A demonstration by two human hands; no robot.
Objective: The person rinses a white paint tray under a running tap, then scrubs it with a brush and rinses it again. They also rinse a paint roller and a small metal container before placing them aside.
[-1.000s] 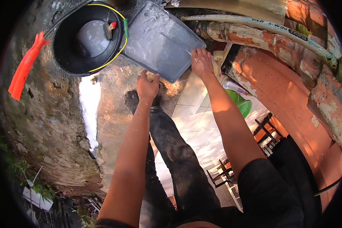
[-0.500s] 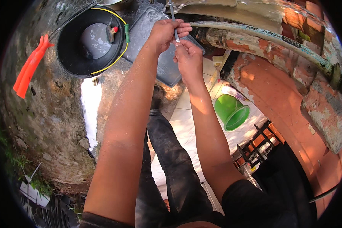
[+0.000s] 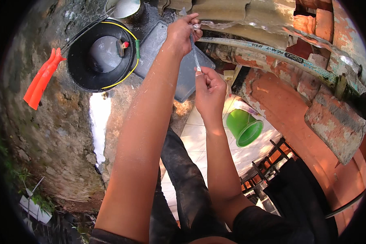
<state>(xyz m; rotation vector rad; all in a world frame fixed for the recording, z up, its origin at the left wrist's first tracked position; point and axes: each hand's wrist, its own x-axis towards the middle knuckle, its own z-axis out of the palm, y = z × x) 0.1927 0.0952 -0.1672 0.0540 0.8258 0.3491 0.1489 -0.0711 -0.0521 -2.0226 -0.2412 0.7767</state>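
Nearest: dark trouser legs (image 3: 187,191) over pale tiled floor (image 3: 236,158); green bucket (image 3: 245,127) just R of the R forearm. R hand (image 3: 209,87) raised, fingers pinched shut on lower end of a thin clear tube (image 3: 195,55). Tube runs up, slightly tilted, to L hand (image 3: 181,34), fingers closed on its upper end, by the corrugated roofing edge (image 3: 240,12). Behind hands: grey tray (image 3: 166,61). Farther L: black bucket (image 3: 101,57) w/ yellow-rimmed edge, water inside. Far L: orange plastic piece (image 3: 40,79) on rough stone.
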